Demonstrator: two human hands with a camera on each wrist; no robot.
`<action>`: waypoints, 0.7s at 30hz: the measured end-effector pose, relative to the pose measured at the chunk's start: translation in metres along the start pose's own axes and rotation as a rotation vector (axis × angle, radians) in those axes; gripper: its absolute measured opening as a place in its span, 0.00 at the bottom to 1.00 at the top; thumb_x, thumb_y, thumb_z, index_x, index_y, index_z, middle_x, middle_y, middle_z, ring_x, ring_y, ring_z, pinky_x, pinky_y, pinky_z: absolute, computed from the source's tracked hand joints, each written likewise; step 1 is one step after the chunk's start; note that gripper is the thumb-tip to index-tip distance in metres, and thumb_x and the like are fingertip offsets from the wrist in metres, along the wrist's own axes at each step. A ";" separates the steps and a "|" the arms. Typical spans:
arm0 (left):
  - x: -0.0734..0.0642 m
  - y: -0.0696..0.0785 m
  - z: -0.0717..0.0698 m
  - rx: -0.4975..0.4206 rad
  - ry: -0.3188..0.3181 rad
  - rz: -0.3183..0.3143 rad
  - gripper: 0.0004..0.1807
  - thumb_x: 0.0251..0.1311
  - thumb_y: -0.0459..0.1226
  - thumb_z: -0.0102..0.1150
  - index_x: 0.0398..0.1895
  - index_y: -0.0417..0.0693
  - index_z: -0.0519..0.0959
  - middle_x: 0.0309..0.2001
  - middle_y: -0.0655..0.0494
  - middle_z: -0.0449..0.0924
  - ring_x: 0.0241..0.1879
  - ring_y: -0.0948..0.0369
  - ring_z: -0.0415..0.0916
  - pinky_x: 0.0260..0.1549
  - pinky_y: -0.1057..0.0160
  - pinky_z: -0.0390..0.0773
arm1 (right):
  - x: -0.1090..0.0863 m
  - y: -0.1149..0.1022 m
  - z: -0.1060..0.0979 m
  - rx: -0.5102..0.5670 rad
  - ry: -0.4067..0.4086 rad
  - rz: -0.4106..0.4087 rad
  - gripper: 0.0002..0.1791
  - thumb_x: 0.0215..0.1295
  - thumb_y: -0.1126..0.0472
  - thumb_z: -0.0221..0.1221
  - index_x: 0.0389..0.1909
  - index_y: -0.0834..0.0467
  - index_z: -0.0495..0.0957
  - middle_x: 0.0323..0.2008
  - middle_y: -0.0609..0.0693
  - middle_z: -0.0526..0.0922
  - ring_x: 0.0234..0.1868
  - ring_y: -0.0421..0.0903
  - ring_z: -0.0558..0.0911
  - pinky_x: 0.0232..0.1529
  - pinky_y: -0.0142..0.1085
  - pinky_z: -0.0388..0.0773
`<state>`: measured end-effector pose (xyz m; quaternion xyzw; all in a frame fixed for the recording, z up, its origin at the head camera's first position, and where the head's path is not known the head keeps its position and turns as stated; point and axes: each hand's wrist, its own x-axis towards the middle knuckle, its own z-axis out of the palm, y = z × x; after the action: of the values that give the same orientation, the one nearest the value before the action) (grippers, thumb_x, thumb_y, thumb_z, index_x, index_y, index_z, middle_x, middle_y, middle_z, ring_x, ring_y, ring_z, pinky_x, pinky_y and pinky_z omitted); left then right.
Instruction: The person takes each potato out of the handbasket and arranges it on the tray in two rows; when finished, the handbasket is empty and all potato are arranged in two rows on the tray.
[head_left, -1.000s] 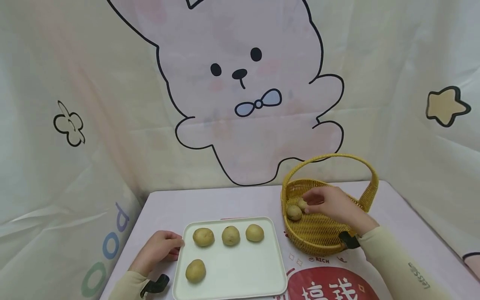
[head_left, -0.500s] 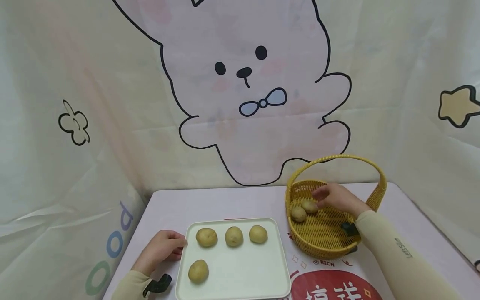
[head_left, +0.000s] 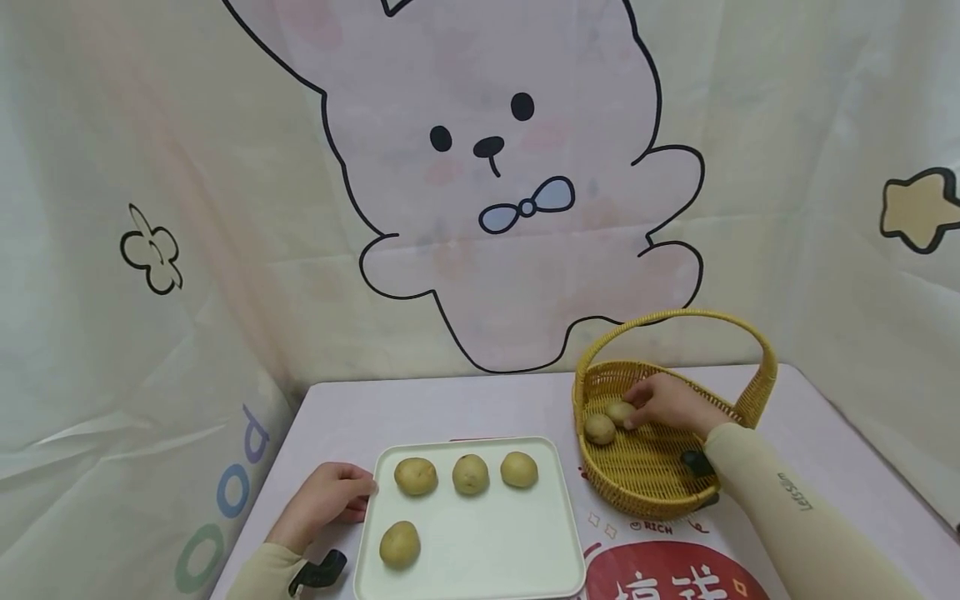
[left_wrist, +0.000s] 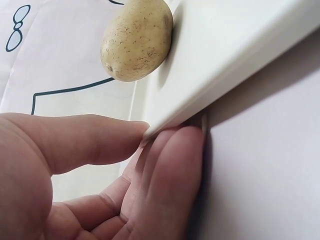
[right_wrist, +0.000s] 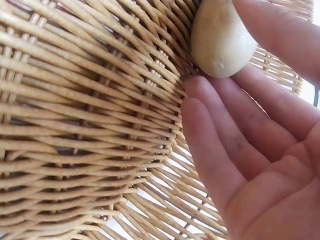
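Note:
My left hand [head_left: 322, 504] pinches the left rim of a white rectangular tray [head_left: 487, 533]; in the left wrist view the thumb lies on the rim and the fingers sit underneath. Three potatoes form a row along the tray's far side, and another potato [head_left: 400, 545] lies near its left front. Inside a yellow wicker basket [head_left: 645, 483], my right hand [head_left: 671, 404] grips a potato [head_left: 619, 412]. The right wrist view shows that potato [right_wrist: 220, 42] between the thumb and the fingers, close against the wicker. A second potato [head_left: 600, 429] rests beside it in the basket.
The basket's tall arched handle [head_left: 686, 313] rises over the right hand. A red printed patch [head_left: 667, 575] with white characters marks the table cover in front of the basket. A cloth with a cartoon animal [head_left: 495, 250] hangs behind the table.
My right hand has lowered onto the farther potato in the basket, and its fingers have closed on it. The left hand stays at the tray rim. The head view has shifted slightly.

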<state>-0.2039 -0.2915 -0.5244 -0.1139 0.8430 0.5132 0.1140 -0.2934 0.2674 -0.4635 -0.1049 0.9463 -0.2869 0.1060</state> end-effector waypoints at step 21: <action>-0.005 0.004 0.000 0.002 0.000 0.000 0.10 0.64 0.35 0.67 0.42 0.35 0.86 0.32 0.49 0.85 0.29 0.59 0.83 0.30 0.61 0.87 | -0.007 -0.015 -0.005 -0.037 0.044 -0.026 0.23 0.63 0.54 0.77 0.53 0.64 0.88 0.51 0.60 0.91 0.53 0.57 0.87 0.55 0.57 0.85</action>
<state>-0.2005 -0.2893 -0.5200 -0.1141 0.8434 0.5125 0.1140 -0.2861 0.2592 -0.4503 -0.1130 0.9521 -0.2729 0.0796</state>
